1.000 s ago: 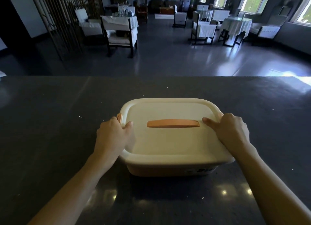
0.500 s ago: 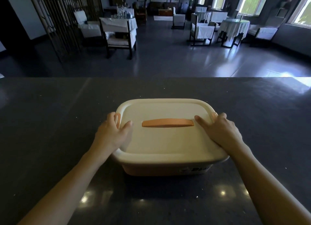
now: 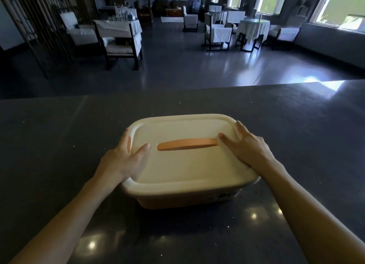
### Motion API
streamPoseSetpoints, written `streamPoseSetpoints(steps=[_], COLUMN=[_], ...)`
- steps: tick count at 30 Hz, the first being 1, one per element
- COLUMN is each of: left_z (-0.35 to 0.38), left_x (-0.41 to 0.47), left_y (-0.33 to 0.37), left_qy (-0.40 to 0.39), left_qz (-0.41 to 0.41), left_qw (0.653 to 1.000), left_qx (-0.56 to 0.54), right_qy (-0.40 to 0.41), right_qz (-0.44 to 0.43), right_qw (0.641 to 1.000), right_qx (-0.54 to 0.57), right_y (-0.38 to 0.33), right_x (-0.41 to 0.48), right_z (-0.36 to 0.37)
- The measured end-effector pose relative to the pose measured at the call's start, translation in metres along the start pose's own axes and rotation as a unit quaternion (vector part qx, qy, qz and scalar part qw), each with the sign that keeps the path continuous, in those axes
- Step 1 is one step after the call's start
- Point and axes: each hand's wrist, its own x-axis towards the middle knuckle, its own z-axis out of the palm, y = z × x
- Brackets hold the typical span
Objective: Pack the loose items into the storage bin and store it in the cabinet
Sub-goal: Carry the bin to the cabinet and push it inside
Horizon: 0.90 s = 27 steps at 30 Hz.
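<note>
The storage bin (image 3: 177,202) stands on the dark counter in front of me, orange below, with its cream lid (image 3: 183,166) closed and an orange handle (image 3: 187,144) lying flat across the top. My left hand (image 3: 122,161) rests against the lid's left edge, fingers straight along the rim and thumb on top. My right hand (image 3: 246,147) lies on the lid's right edge with fingers stretched out and thumb pointing at the handle's end. No loose items show; the bin's inside is hidden.
The dark stone counter (image 3: 59,135) stretches wide to both sides and ends at a far edge beyond the bin. Past it lies a dining room with white-covered chairs (image 3: 120,40) and tables (image 3: 252,26). No cabinet is in view.
Both hands have loosened from a curled grip on the lid's side edges; their fingers now lie straight. The view has tilted slightly and the bin sits a little skewed.
</note>
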Motion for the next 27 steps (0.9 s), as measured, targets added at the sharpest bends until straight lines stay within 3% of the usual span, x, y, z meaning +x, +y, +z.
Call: streamPoseSetpoints(steps=[5,8,14,22,27], left_z=[-0.007,-0.009,0.013,0.076,0.141], left_x=[0.013,0.023,0.033,-0.003,-0.052], left_y=[0.012,0.028,0.078,0.207,0.315], left_qy=[0.009,0.034,-0.012,-0.059,-0.111], left_qz=[0.051,0.124,0.218,0.353,0.463], left_qw=[0.999,0.991,0.975,0.934,0.879], left_qx=[-0.017,-0.032,-0.042,-0.005,-0.012], right_qy=[0.033,0.070,0.144,0.218,0.279], right_qz=[0.028,0.049,0.111,0.232,0.323], right_qw=[0.999,0.995,0.983,0.948,0.904], right_qx=[0.030,0.047,0.031,-0.010,-0.006], right_y=[0.005,0.018,0.057,0.159,0.245], right_x=[-0.010,-0.023,-0.042,-0.098,-0.148], right_z=[-0.003,-0.009,-0.042,-0.118,-0.180])
